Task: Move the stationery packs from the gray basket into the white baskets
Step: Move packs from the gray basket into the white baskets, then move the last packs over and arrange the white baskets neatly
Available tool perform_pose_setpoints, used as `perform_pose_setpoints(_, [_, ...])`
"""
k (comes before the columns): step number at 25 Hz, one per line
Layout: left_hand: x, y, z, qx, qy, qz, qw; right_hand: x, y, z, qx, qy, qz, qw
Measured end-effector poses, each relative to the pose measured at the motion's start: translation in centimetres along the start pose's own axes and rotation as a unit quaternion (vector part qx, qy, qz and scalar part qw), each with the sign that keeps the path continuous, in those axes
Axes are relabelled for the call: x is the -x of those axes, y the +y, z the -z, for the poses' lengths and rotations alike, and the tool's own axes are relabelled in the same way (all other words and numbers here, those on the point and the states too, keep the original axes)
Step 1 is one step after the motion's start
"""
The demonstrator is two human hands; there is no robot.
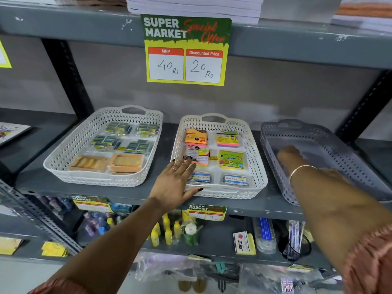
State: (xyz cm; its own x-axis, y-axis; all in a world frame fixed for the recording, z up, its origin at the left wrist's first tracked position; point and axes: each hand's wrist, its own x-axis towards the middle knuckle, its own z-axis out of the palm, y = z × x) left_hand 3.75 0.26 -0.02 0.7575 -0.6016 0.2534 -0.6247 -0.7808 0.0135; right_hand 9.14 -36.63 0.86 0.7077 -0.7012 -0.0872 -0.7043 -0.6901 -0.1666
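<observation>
On the middle shelf stand three baskets. The left white basket holds blue-and-yellow packs and two orange packs. In the middle white basket lie several sticky-note packs and small boxed packs. At the right, the gray basket shows a bare floor; no pack is visible in it. My left hand lies flat with fingers spread on the middle basket's front left corner, fingertips touching a pack. My right hand reaches into the gray basket, blurred, fingers curled; nothing is seen in it.
A yellow-green price sign hangs from the gray metal shelf above. The lower shelf carries glue bottles, note pads, pens and more price tags. Black slotted uprights frame the bay. Paper stacks sit on top.
</observation>
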Motion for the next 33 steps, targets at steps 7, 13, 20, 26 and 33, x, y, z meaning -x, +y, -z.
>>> perform_pose_setpoints(7, [0.0,-0.1,0.0,0.016,0.0,0.0,1.0,1.3,1.7,-1.0,0.067,0.006,0.002,0.998])
perform_pose_setpoints(13, [0.0,0.0,-0.2,0.013,0.003,0.005,1.0,2.2,1.4,1.5,0.131,0.024,0.014,0.991])
perform_pose_setpoints(20, [0.1,0.2,-0.1,0.008,0.005,0.014,1.0,6.3,-4.1,5.5,-0.058,0.095,0.176,0.978])
perform_pose_setpoints(26, [0.1,0.2,-0.2,0.004,0.003,0.02,1.0,12.1,-6.4,1.6,0.059,-0.101,0.321,0.94])
perform_pose_setpoints(33, [0.2,0.2,-0.3,0.006,0.009,0.017,1.0,13.2,-6.0,0.3,0.093,-0.129,0.327,0.931])
